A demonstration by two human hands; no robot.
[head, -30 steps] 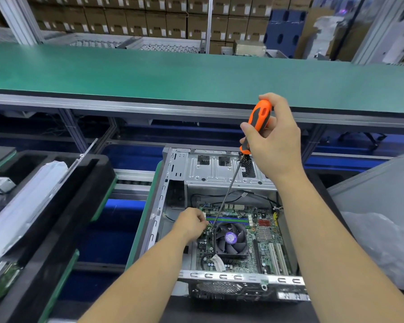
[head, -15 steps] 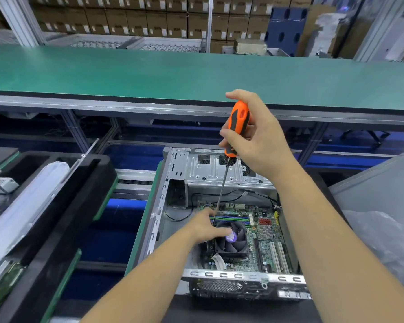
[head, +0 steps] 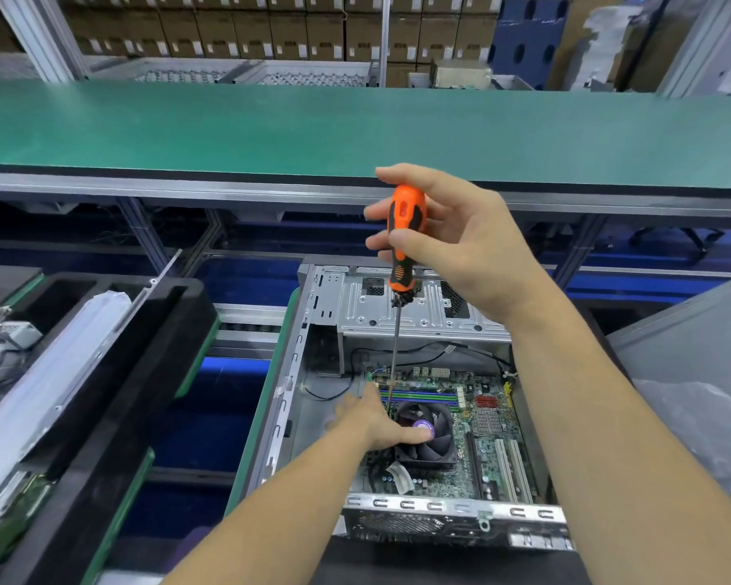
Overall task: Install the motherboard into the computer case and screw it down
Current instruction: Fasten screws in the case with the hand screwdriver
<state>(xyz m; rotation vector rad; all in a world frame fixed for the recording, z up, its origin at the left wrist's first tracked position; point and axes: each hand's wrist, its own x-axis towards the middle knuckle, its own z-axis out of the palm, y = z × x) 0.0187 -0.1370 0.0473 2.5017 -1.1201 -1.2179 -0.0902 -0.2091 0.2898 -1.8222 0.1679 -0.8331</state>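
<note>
An open grey computer case (head: 423, 314) lies below me with the green motherboard (head: 490, 432) inside it. A black CPU fan (head: 433, 441) sits on the board. My right hand (head: 461, 242) grips the orange and black handle of a long screwdriver (head: 404, 234), held almost upright. Its shaft runs down to the board's upper left area beside the fan. My left hand (head: 376, 420) rests with spread fingers on the board and the fan, next to the screwdriver tip. The tip and any screw are hidden by that hand.
A green workbench shelf (head: 355, 128) runs across above the case. A black foam tray (head: 115, 373) with a white wrapped part stands at left. A grey plastic-covered object (head: 701, 373) lies at right. Cardboard boxes (head: 229, 27) are stacked at the back.
My right hand has swung the screwdriver leftward and more upright. My left hand has opened from a curled pinch near the board's edge and now lies flat over the fan.
</note>
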